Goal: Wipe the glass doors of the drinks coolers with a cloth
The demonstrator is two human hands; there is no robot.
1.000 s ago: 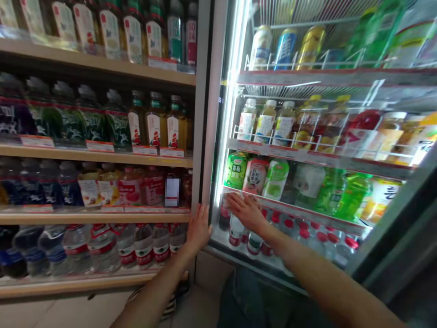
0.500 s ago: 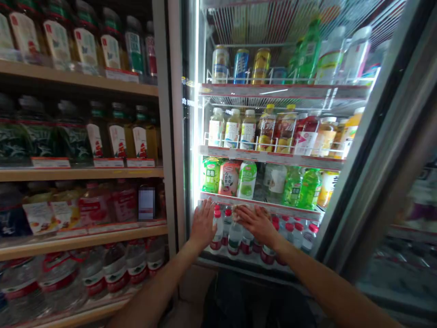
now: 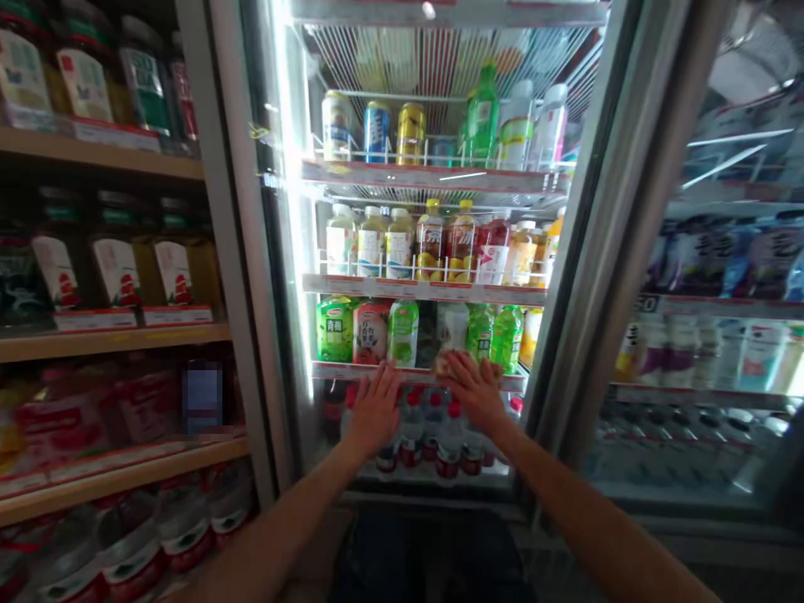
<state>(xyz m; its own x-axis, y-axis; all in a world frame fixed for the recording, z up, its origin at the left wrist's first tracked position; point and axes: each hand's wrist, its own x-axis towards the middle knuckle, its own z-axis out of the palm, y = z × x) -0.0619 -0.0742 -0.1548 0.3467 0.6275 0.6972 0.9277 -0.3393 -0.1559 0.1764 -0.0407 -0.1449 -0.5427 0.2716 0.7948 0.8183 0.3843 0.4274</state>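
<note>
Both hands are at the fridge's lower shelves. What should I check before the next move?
1. Fridge door open and off both arms: ok.
2. Left hand flat, fingers spread, in front of the red-capped bottles, gripping nothing: ok.
3. Right hand at the shelf rail; whether it holds the pale thing under its fingers: cannot tell.
4. Red-capped bottles upright: ok.
5. Green bottles on the shelf above, upright behind the rail: ok.

Left hand (image 3: pixel 375 410), right hand (image 3: pixel 476 391) at bottles (image 3: pixel 450 441)
</note>
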